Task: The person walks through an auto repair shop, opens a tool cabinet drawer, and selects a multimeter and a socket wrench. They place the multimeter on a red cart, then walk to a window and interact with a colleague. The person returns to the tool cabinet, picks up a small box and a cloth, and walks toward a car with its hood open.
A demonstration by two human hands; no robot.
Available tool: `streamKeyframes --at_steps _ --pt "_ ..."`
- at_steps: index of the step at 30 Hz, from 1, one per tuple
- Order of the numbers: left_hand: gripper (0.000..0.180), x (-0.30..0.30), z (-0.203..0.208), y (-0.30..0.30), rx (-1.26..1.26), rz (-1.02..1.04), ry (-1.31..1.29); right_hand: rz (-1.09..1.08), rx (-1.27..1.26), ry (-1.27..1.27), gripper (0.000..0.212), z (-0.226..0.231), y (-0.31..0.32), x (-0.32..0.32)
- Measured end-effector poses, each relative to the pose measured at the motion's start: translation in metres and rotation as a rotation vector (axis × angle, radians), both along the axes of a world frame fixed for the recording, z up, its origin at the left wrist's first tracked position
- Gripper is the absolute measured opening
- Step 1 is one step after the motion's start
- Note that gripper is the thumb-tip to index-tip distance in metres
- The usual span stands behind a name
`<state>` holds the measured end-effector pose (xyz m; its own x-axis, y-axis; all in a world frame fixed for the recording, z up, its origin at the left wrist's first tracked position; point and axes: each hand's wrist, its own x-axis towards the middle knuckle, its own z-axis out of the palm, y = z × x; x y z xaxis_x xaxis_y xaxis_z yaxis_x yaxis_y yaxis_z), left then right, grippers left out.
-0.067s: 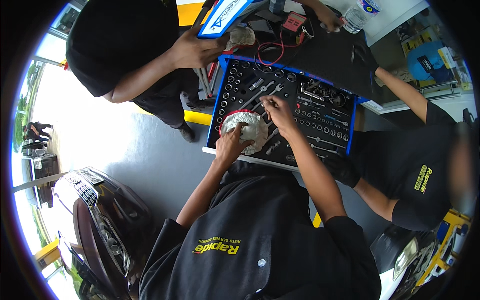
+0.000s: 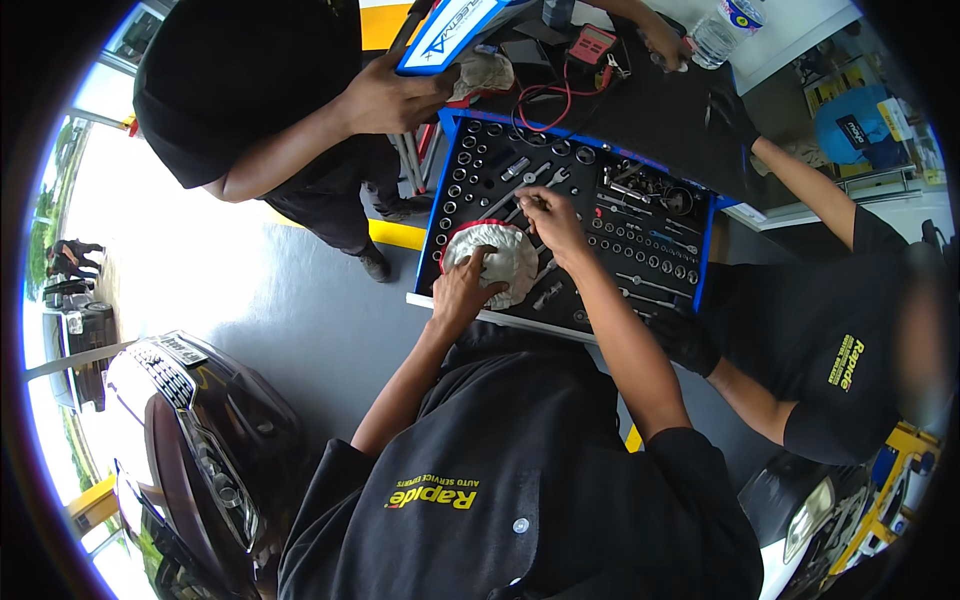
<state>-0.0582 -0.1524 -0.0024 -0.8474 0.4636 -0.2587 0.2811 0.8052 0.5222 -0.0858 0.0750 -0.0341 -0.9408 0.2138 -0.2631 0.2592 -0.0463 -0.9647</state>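
Head view: left hand (image 2: 465,288) lay on a red-edged white cloth (image 2: 513,262) over the drawer's (image 2: 704,255) near-left part, thumb and fingers apart; couldn't tell if pinching. Right hand (image 2: 552,220) curled by a wrench (image 2: 557,177), contents unclear. Cloth looked light, floppy: best bunched mid-fold. Wrench probably stiff, weighty, maybe slick; mid-shank best.

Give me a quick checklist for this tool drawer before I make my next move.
1. Drawer pulled open: ok.
2. Left hand on the red-edged white cloth: ok.
3. Tools uncovered: not ok, the cloth lies over part of the drawer.
4. Right hand gripping a tool: cannot tell, its fingertips are too small to read.
5. Other people's hands away from the drawer: not ok, a black-gloved hand is by its near right corner.
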Motion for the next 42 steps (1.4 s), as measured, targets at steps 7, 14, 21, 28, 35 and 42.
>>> streamKeyframes --at_steps 7,14,21,28,35,42 --pt "0.043 -0.001 -0.002 -0.011 0.023 0.017 -0.026 -0.11 0.627 0.302 0.023 -0.03 -0.04 -0.074" --pt "0.035 -0.012 -0.021 -0.024 0.138 -0.046 0.004 -0.018 0.773 0.411 0.027 -0.04 -0.042 -0.084" --pt "0.037 -0.012 -0.016 -0.026 0.151 -0.055 0.071 0.117 1.012 0.302 0.024 -0.029 -0.042 -0.08" --pt "0.033 -0.013 -0.022 -0.023 0.13 -0.038 0.06 0.136 0.728 0.31 0.017 -0.022 -0.035 -0.1" --pt "0.026 -0.015 -0.02 -0.025 0.219 -0.019 -0.002 -0.035 0.717 0.53 0.016 -0.033 -0.05 -0.084" --pt "0.034 -0.042 -0.025 -0.031 0.576 0.294 -0.237 0.107 1.02 0.393 0.022 -0.037 -0.047 -0.069"
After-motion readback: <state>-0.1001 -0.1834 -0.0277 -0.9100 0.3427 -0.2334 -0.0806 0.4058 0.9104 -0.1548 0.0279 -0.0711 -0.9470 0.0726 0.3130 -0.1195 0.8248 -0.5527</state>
